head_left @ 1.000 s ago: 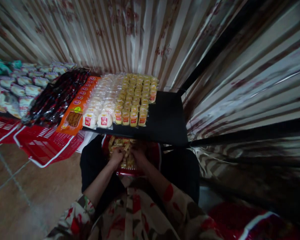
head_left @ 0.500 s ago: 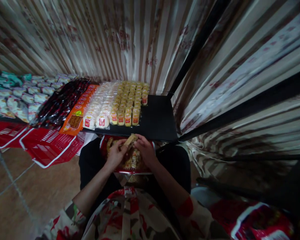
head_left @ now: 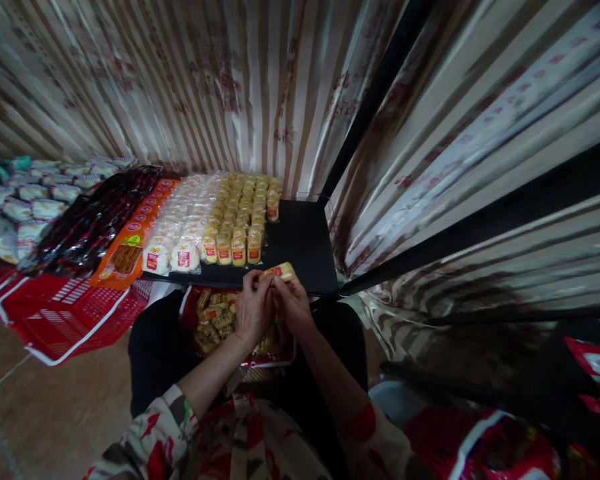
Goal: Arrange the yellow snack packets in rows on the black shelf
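The scene is dim, its palest tones on the striped beige-and-brown fabric curtain [head_left: 250, 80], whose folds carry soft sheen. Faint glare whitens the round white plastic-wrapped packets [head_left: 185, 257]. The matte black trousers [head_left: 155, 353] sink into shadow. Print on the small yellow plastic-wrapped packet [head_left: 283, 271] is too soft to read. Wide-angle distortion stretches the edges; the lower right is murky.

From my feed, likely a snack shop: wrapped snack cakes [head_left: 238, 250] in rows on a black shelf [head_left: 303, 240], red shopping basket [head_left: 70, 310] at its front, striped floral curtain [head_left: 260, 87] behind.
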`<action>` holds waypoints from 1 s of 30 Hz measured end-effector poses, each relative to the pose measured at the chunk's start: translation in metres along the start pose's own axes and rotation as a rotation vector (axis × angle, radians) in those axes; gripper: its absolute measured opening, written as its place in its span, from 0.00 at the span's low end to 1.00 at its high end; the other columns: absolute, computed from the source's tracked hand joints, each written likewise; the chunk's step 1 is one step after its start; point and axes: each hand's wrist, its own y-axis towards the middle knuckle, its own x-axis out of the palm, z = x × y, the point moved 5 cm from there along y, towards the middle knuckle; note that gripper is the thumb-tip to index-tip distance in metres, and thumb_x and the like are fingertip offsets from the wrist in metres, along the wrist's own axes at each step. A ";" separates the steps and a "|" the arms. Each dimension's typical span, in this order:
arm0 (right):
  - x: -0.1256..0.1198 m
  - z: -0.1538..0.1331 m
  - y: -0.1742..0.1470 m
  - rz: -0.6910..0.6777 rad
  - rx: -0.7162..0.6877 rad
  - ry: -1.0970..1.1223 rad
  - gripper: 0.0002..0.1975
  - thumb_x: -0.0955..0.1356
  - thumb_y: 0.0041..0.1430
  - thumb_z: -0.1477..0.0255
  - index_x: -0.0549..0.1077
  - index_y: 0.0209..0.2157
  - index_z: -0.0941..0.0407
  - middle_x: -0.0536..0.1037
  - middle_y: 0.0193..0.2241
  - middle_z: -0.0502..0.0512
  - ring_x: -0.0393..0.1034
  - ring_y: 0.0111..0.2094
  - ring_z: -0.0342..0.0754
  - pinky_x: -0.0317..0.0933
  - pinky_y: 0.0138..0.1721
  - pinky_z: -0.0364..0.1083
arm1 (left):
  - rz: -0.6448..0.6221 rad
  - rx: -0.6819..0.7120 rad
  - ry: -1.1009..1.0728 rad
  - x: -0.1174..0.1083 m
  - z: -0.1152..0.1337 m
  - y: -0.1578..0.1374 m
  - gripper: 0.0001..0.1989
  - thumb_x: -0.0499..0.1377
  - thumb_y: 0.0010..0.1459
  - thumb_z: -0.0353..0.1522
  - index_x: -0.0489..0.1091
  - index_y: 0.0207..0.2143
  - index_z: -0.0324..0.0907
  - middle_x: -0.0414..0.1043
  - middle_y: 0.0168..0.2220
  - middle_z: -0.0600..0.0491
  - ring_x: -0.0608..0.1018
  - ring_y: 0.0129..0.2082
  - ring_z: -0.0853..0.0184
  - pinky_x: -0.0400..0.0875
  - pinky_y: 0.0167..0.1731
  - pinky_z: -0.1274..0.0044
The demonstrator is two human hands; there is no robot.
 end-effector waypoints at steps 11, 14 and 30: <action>-0.033 -0.044 0.036 0.096 -0.024 -0.194 0.17 0.71 0.45 0.59 0.74 0.35 0.55 0.78 0.33 0.50 0.71 0.35 0.44 0.64 0.37 0.42 | 0.172 0.275 -0.231 0.006 0.017 0.045 0.17 0.50 0.55 0.22 0.71 0.42 0.44 0.56 0.51 0.48 0.69 0.43 0.68 0.69 0.42 0.73; -0.032 -0.052 0.042 0.013 0.008 -0.271 0.17 0.72 0.44 0.61 0.75 0.35 0.56 0.78 0.31 0.51 0.71 0.33 0.44 0.63 0.35 0.42 | 0.141 0.266 -0.239 0.003 0.021 0.063 0.14 0.50 0.56 0.23 0.72 0.39 0.43 0.58 0.50 0.48 0.69 0.42 0.68 0.69 0.44 0.72; -0.031 -0.050 0.143 0.251 -0.289 -0.451 0.18 0.70 0.42 0.64 0.75 0.38 0.55 0.77 0.36 0.53 0.70 0.39 0.48 0.63 0.45 0.48 | 0.034 0.105 -0.387 0.048 0.028 0.083 0.24 0.43 0.62 0.32 0.53 0.59 0.34 0.52 0.61 0.39 0.54 0.63 0.60 0.52 0.60 0.63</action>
